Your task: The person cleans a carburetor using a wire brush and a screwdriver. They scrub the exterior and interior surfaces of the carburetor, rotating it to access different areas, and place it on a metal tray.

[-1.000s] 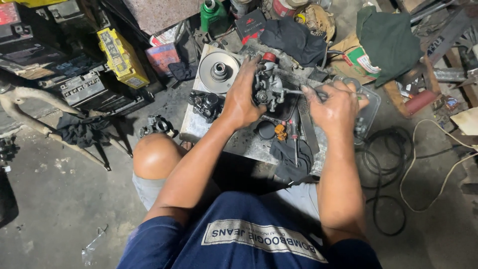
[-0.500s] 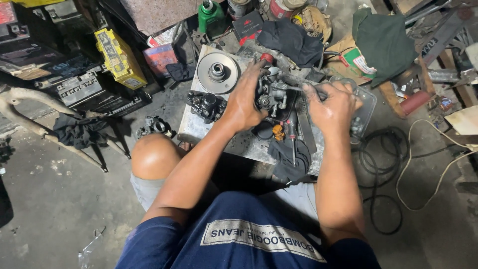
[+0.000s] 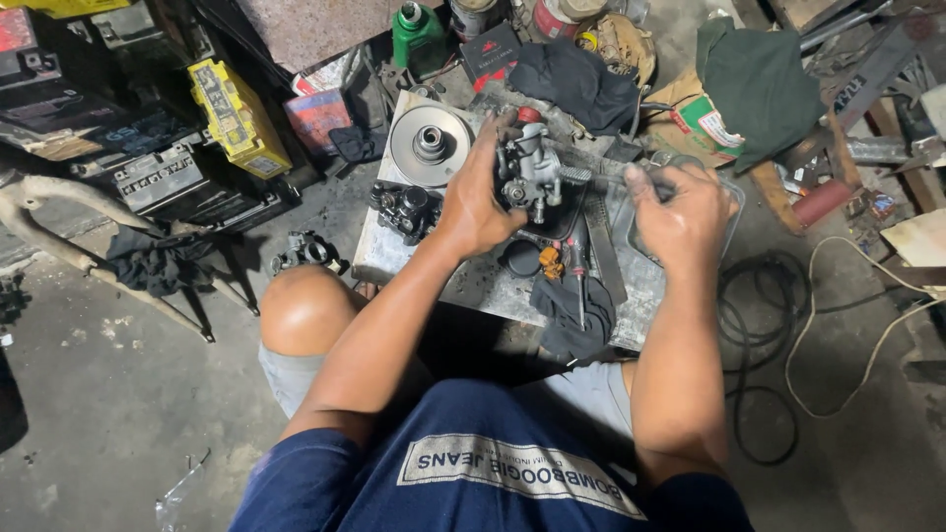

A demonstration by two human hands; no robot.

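Grey cast-metal carburetor (image 3: 529, 172), knobbly, clamped in left hand (image 3: 473, 202) fingers; right hand (image 3: 680, 212) fingers closed on a thin tool (image 3: 601, 179).

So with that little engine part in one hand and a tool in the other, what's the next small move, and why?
Probably keep turning the screwdriver: the right hand holds its handle, its tip meets the carburetor, and the left hand steadies that above the slab.
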